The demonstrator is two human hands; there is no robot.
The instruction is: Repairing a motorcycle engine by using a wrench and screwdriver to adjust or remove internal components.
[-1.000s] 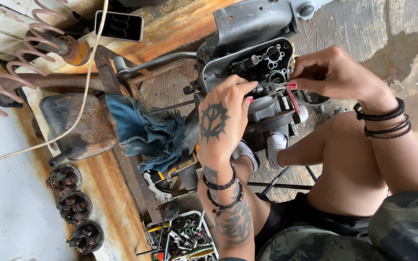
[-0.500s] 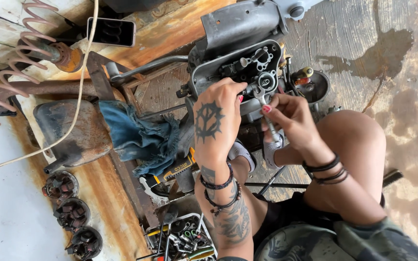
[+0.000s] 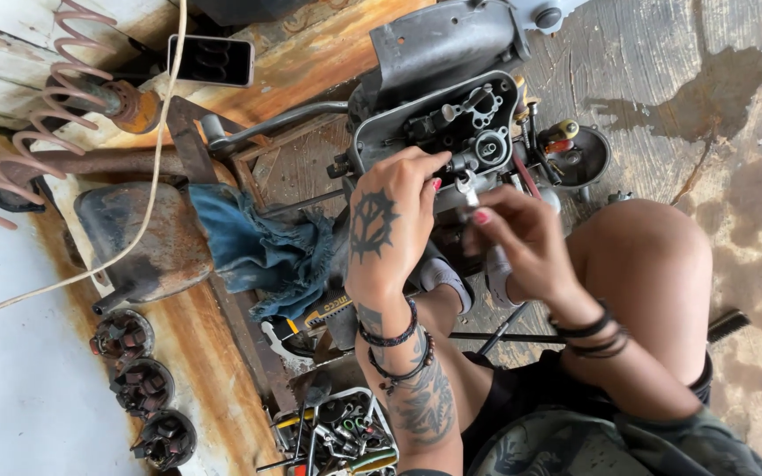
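A grey cast-metal engine part (image 3: pixel 451 123), a carburettor-like body with round ports and small screws, sits on a rusty steel stand above the rough wooden floor (image 3: pixel 663 97), just in front of the person's bare knees. The left hand (image 3: pixel 390 225), tattooed on its back, rests against the part's lower edge with the fingers curled on the casting, steadying it. The right hand (image 3: pixel 522 238) pinches a small silver metal fitting (image 3: pixel 466 185) between thumb and fingertips, narrow grip, right at the part's underside; how the fitting sits against the part cannot be told.

A crumpled blue denim rag (image 3: pixel 262 251) hangs over the stand to the left of the left hand, beside a rusted, rounded metal seat (image 3: pixel 138 234). A dark smartphone (image 3: pixel 211 60) lies on the worn orange-stained plank above. Pink coiled springs (image 3: pixel 55 97) loop at the upper left, and a pale cord (image 3: pixel 147 194) crosses them. Three round, black, toothed components (image 3: pixel 145 388) line the plank's edge. A tray of mixed hand tools (image 3: pixel 337 436) lies beneath the left forearm.
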